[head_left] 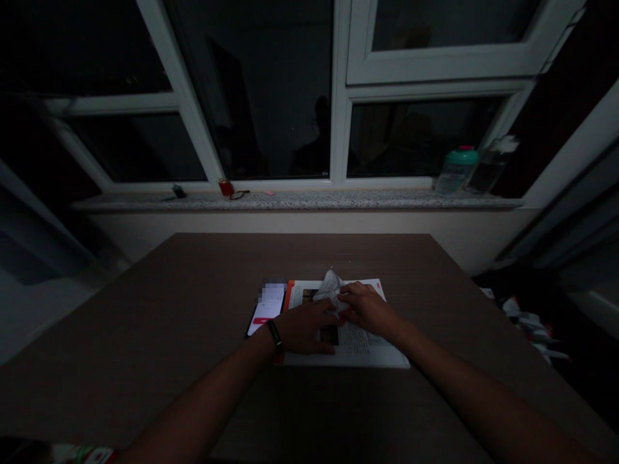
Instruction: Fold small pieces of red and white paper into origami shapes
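We see a brown, wood-grained table (411, 277) widening toward the bottom of the frame. Directly on it, just below the frame's centre, we find a white printed paper (355, 341) with an orange-red left edge and, just left, a phone (269, 306), screen lit.

Dim, murky light, near-black edges, brightest patch the phone screen (267, 310).

Table (438, 290) lies open right of the printed pages (360, 345); phone (271, 299) blocks their left.
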A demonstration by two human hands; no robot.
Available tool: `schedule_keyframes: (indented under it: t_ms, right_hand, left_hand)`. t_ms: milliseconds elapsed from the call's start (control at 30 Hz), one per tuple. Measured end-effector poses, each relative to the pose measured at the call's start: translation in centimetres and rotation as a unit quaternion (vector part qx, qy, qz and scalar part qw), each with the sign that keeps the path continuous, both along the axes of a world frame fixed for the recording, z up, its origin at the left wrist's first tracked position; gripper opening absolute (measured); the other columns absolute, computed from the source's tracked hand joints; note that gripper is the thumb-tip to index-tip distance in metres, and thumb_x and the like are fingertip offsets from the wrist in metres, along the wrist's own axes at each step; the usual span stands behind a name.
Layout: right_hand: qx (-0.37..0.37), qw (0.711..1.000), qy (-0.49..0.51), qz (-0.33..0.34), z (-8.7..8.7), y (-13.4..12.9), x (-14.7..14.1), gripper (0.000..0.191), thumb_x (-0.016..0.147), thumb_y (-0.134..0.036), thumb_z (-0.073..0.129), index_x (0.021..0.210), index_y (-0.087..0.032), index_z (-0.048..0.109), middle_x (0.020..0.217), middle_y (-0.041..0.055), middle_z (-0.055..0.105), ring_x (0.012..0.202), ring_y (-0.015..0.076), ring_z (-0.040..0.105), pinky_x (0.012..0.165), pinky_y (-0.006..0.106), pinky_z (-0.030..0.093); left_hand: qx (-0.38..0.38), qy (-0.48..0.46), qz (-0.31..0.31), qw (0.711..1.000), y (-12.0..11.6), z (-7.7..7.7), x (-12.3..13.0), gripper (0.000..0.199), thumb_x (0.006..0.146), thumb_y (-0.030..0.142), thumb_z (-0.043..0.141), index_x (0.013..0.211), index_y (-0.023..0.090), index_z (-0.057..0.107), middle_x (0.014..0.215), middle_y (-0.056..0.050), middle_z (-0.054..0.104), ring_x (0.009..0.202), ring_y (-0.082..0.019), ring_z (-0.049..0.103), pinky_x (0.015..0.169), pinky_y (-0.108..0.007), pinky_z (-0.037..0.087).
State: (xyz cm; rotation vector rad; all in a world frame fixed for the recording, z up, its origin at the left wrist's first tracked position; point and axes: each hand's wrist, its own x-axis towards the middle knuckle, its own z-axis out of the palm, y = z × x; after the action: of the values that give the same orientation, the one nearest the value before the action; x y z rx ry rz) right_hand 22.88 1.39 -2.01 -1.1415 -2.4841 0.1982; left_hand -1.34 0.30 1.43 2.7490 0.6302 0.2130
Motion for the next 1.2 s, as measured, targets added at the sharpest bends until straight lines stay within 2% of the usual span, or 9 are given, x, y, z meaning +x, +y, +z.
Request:
schedule_keyframes:
  t_ms: [300, 500, 767, 867, 967, 1067, 1200]
  right_hand:
    - [-0.010, 1.000, -0.007, -0.002, 0.4, -0.3, -0.1, 0.047, 0.082, -0.036, 0.071, 0.125, -0.021, 0.063, 0.127, 0.0117, 0.059, 0.117, 0.0286, 0.051, 0.098, 0.043, 0.038]
    - [-0.018, 1.000, -0.015, 0.002, 0.8, -0.4, 0.0, 0.053, 0.078, -0.041, 0.073, 0.126, -0.020, 0.062, 0.126, 0.0114, 0.060, 0.116, 0.0289, 0.051, 0.098, 0.043, 0.039]
    - [-0.018, 1.000, -0.011, 0.020, 1.1, -0.8, 0.3, 0.065, 0.074, -0.047, 0.075, 0.132, -0.021, 0.059, 0.130, 0.0122, 0.057, 0.119, 0.0310, 0.049, 0.100, 0.046, 0.038]
    - [-0.014, 0.999, -0.009, 0.031, 1.0, -0.9, 0.4, 0.058, 0.082, -0.046, 0.069, 0.133, -0.020, 0.057, 0.131, 0.0131, 0.056, 0.119, 0.0304, 0.049, 0.100, 0.046, 0.038]
    - [-0.007, 1.000, -0.003, 0.030, 0.8, -0.7, 0.4, 0.042, 0.092, -0.035, 0.058, 0.131, -0.019, 0.059, 0.129, 0.0128, 0.057, 0.118, 0.0282, 0.049, 0.100, 0.044, 0.039]
    - [-0.003, 1.000, -0.001, 0.023, 0.4, -0.4, 0.2, 0.034, 0.094, -0.025, 0.053, 0.127, -0.019, 0.061, 0.124, 0.0114, 0.059, 0.115, 0.0266, 0.050, 0.098, 0.043, 0.040]
    - [0.006, 1.000, 0.002, 0.015, 0.0, -0.2, 0.1, 0.032, 0.094, -0.020, 0.053, 0.123, -0.019, 0.063, 0.121, 0.0111, 0.059, 0.113, 0.0262, 0.050, 0.097, 0.041, 0.040]
  left_hand:
    - [-0.017, -0.029, -0.006, 0.999, 0.1, -0.2, 0.0, 0.053, 0.081, 0.053, 0.070, 0.123, 0.022, 0.056, 0.129, -0.013, 0.053, 0.115, -0.030, 0.056, 0.097, -0.041, 0.046]
    - [-0.018, -0.032, 0.018, 0.999, 0.0, -0.4, 0.0, 0.059, 0.082, 0.054, 0.070, 0.126, 0.020, 0.050, 0.129, -0.014, 0.054, 0.116, -0.030, 0.056, 0.098, -0.042, 0.045]
    - [0.009, -0.022, 0.013, 1.000, -0.2, -0.3, 0.4, 0.063, 0.084, 0.052, 0.069, 0.135, 0.021, 0.048, 0.132, -0.014, 0.052, 0.120, -0.032, 0.051, 0.101, -0.045, 0.043]
    - [0.020, 0.000, 0.013, 1.000, -0.3, -0.1, 0.5, 0.061, 0.085, 0.052, 0.067, 0.134, 0.019, 0.050, 0.129, -0.015, 0.052, 0.118, -0.033, 0.050, 0.099, -0.045, 0.044]
    - [0.024, 0.009, 0.013, 1.000, -0.3, -0.1, 0.6, 0.059, 0.086, 0.052, 0.066, 0.133, 0.019, 0.051, 0.127, -0.015, 0.051, 0.118, -0.032, 0.050, 0.099, -0.045, 0.044]
    - [0.023, 0.012, 0.018, 1.000, -0.4, -0.1, 0.6, 0.061, 0.085, 0.052, 0.067, 0.134, 0.020, 0.051, 0.131, -0.015, 0.049, 0.121, -0.033, 0.048, 0.099, -0.045, 0.045]
    - [0.017, 0.008, 0.022, 1.000, -0.4, -0.1, 0.6, 0.061, 0.084, 0.048, 0.069, 0.136, 0.022, 0.051, 0.134, -0.015, 0.048, 0.124, -0.033, 0.047, 0.099, -0.045, 0.046]
